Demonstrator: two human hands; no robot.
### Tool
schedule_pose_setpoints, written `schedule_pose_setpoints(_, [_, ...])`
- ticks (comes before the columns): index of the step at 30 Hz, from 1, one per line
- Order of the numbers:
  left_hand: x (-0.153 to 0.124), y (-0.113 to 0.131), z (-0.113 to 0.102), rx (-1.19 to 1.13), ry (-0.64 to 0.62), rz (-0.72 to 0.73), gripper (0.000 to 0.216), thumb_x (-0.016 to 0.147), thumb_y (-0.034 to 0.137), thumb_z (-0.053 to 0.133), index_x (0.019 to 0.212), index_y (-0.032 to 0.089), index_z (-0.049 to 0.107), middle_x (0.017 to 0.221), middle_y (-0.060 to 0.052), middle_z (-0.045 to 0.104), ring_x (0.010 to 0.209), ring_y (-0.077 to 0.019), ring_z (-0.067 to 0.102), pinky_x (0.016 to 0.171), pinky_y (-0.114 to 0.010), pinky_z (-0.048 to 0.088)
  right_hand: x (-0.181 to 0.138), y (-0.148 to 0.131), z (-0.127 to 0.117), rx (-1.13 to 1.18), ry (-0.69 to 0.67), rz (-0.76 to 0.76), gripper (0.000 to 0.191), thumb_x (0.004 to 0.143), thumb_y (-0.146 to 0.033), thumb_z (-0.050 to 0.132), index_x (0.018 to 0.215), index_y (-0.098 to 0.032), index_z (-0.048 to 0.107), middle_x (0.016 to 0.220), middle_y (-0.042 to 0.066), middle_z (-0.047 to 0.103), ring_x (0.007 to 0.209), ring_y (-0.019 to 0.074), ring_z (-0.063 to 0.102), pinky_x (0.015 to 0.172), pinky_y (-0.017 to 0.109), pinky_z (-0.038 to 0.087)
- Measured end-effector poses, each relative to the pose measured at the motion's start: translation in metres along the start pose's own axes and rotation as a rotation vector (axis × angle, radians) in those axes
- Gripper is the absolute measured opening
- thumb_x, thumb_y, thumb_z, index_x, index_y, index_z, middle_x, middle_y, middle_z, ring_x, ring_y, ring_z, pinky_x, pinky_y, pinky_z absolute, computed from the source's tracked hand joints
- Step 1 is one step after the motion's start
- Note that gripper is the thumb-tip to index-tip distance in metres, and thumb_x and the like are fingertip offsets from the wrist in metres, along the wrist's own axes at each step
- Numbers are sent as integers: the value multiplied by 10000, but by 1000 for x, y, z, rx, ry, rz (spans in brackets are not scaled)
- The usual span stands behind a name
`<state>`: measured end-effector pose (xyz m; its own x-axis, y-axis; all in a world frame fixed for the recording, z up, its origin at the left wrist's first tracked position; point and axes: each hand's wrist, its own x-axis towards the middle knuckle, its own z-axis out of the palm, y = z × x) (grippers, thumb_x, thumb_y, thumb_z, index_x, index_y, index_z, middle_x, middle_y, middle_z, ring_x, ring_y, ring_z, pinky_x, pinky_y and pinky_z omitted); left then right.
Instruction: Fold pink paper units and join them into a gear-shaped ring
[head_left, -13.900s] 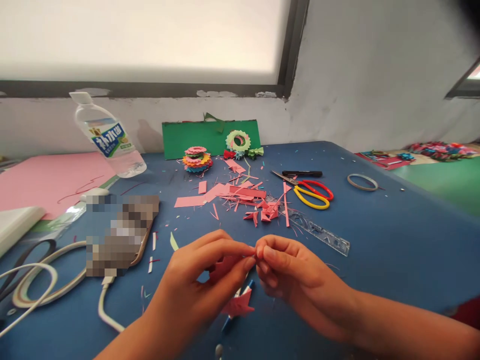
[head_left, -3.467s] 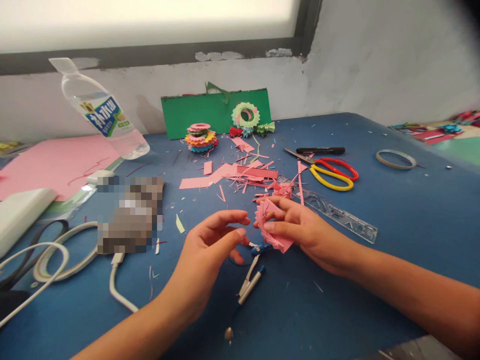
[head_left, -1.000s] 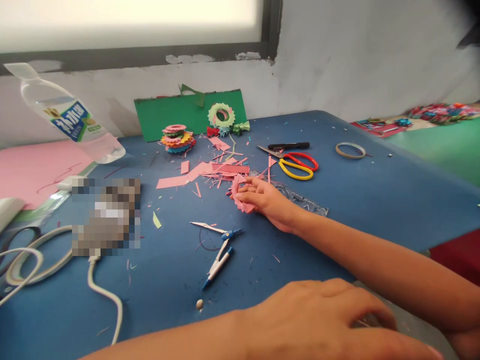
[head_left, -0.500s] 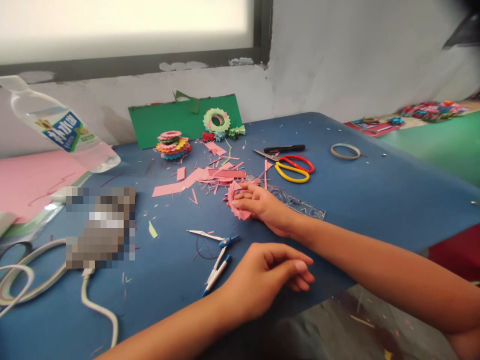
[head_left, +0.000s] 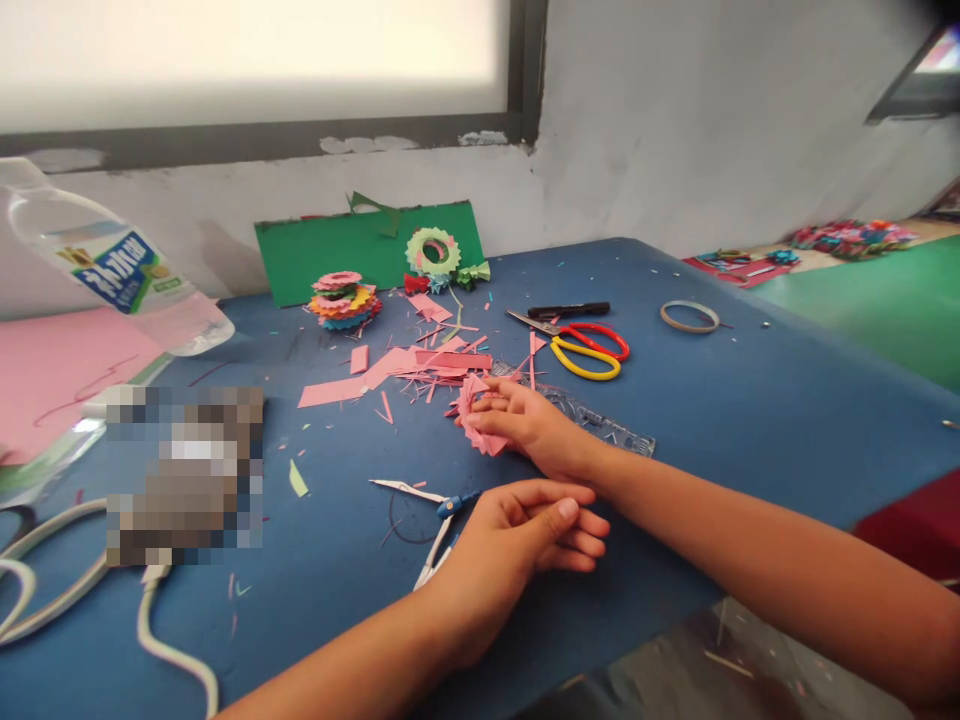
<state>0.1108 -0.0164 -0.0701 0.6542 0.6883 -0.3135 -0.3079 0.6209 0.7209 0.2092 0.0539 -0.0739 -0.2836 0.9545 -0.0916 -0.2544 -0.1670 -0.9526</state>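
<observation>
My right hand [head_left: 538,428] rests on the blue table [head_left: 750,420] with its fingers closed on a pink folded paper ring [head_left: 474,428]. It lies beside a heap of pink paper scraps [head_left: 420,365] and a clear ruler [head_left: 611,428]. My left hand [head_left: 517,535] hovers nearer to me, thumb pressed onto its curled fingers; anything it pinches is hidden. Just left of it lies a blue and white drawing compass [head_left: 420,495], partly under the hand.
Red and yellow scissors [head_left: 589,350], a black marker [head_left: 570,310] and a tape ring [head_left: 690,316] lie at the far right. A stack of coloured paper rings [head_left: 343,298] and green card [head_left: 360,245] stand at the back. Left: a water bottle [head_left: 112,270], pink sheet [head_left: 45,370], blurred phone [head_left: 184,470], white cable [head_left: 169,645].
My left hand, which had dropped low off the table's near right edge, has come back up over the table beside the compass. My right hand stays on the pink paper ring.
</observation>
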Motion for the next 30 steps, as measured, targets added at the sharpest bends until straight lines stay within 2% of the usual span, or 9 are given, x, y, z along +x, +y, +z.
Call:
schedule_pose_setpoints(4, [-1,1,-2,-28,-27,-15,158,701,228,725,767,92,680,562,-5,629,458,-48,563,501,-148,458,-4,-2,1,-12,2,-3,368,688,-187,669,1019,-203,508,827,-11,601,738,99,571,554,169,402])
schedule_pose_setpoints(7, [-1,0,-4,-56,-56,-9,229,699,313,722,704,91,665,476,27,564,382,-22,484,441,-132,424,-6,-4,2,-29,7,1,370,686,-197,674,1019,-199,512,834,-5,599,753,104,573,555,173,404])
schedule_pose_setpoints(12, [0,-2,-5,-116,-104,-5,357,741,466,633,702,111,626,473,29,549,384,-37,481,447,-156,443,-5,-6,3,-61,0,-8,355,673,-194,673,993,-186,519,844,12,603,772,119,572,587,199,421])
schedule_pose_setpoints(14, [-1,1,-2,-116,-96,22,339,727,442,656,657,116,595,491,27,553,408,-48,502,474,-172,463,-5,-6,3,-75,-14,-16,352,663,-190,679,977,-180,520,851,13,596,789,124,571,614,211,427])
schedule_pose_setpoints(19, [-15,24,6,37,-90,170,228,634,206,768,576,114,568,515,1,618,455,-63,563,512,-160,457,-10,-7,5,-119,-62,-47,278,667,-219,694,876,-169,517,860,6,572,771,109,553,678,229,426])
schedule_pose_setpoints(24, [-33,52,-2,9,-10,323,146,691,241,729,640,120,665,528,14,630,484,-50,569,528,-136,473,-15,-6,11,-148,-80,-41,263,671,-264,691,809,-175,485,803,-20,542,705,98,534,656,232,413])
schedule_pose_setpoints(30, [-41,58,-27,-19,44,343,120,761,243,672,705,137,675,572,21,621,521,-48,563,560,-142,489,-19,-9,18,-174,-82,-17,290,679,-298,701,820,-169,483,796,-21,518,655,86,503,590,220,392])
